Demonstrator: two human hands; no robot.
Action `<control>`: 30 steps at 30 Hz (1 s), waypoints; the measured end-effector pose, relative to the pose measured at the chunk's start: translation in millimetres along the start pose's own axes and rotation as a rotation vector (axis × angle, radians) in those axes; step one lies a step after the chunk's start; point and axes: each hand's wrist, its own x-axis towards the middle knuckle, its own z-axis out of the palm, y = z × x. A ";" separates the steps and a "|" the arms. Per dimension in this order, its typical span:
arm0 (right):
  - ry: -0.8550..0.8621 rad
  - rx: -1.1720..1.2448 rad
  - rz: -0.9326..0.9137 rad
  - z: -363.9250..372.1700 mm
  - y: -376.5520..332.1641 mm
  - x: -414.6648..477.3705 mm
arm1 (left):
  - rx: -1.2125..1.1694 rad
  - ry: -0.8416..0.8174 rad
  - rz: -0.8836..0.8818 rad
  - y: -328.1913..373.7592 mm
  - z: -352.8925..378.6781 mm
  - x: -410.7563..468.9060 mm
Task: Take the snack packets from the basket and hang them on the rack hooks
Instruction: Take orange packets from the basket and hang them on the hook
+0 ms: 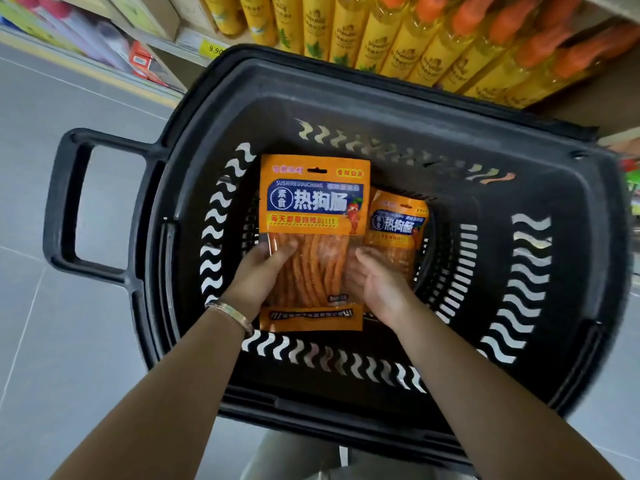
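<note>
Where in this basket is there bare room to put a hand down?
The basket floor right of the rear packet, up to the right wall, is bare. Centre-left is crowded: the left hand grips the front packet, the right hand is at its right edge.

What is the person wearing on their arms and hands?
No sleeves show on either arm. The left hand and right hand have no gloves, and no rings are visible. A thin gold-coloured bangle circles the left wrist.
</note>
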 end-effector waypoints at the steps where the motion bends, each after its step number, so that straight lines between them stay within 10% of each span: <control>1: 0.014 -0.070 0.000 0.8 -1.6 3.0 | 0.033 0.065 0.040 -0.1 -1.2 0.2; 8: 0.349 -0.338 -0.035 -13.8 2.2 41.9 | 0.184 0.272 0.139 -7.7 -12.9 -0.5; 18: 0.284 -0.471 0.002 12.7 11.0 68.7 | 0.141 0.268 0.042 -8.3 -17.1 16.4; 30: 0.555 -0.122 -0.312 -2.2 -13.8 -33.3 | 0.162 0.235 0.065 34.2 -3.0 -47.8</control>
